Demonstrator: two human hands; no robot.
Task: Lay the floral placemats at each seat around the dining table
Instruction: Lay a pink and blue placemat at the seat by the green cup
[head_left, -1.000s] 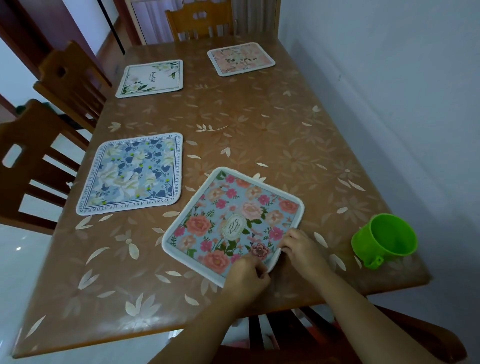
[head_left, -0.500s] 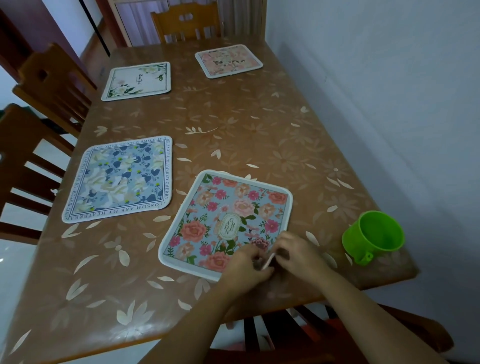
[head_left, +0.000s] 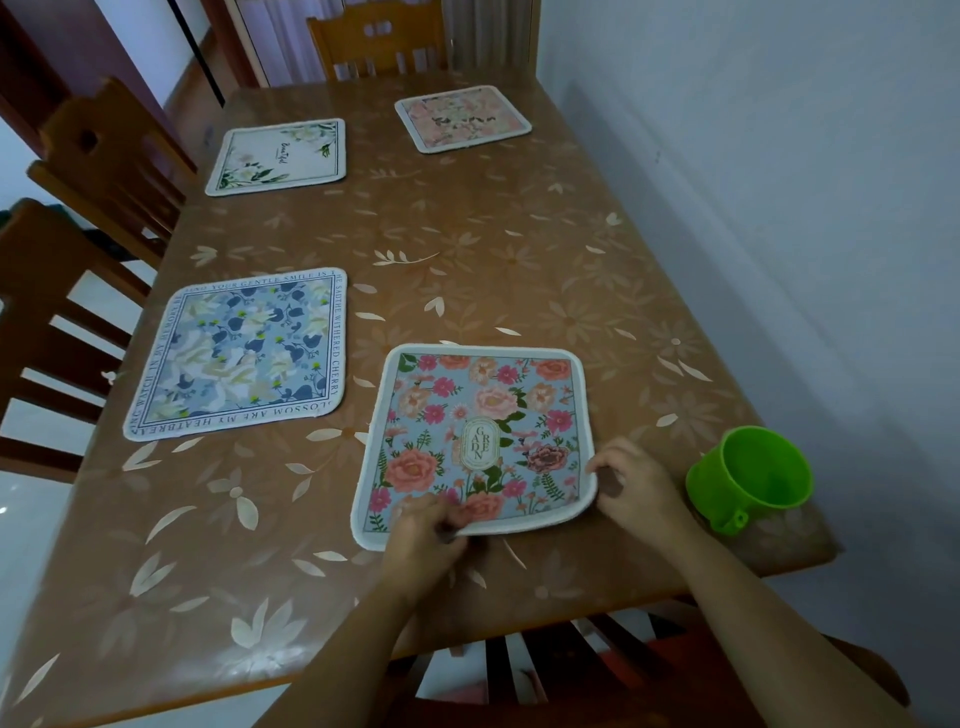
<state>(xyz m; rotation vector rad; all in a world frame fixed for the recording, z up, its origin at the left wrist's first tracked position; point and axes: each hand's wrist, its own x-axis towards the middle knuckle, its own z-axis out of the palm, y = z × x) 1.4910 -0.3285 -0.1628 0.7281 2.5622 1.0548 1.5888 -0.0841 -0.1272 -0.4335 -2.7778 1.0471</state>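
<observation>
Left grip (head_left: 423, 525) pinched on the near edge of the pink-rose placemat (head_left: 475, 441), right grip (head_left: 631, 480) pinching its near right corner, edge slightly lifted there. I read this as the squaring-up step: I'd keep both pinches light, slide the mat flat rather than lift, line its near edge parallel to the bench (head_left: 519, 260) edge in front of the near chair, then press the corner down and let go. Green cup (head_left: 750, 475) sits just beside my right hand, watch the elbow. Blue placemat (head_left: 236, 353), white placemat (head_left: 278, 156) and far pink placemat (head_left: 462, 118) already lie flat at their seats
</observation>
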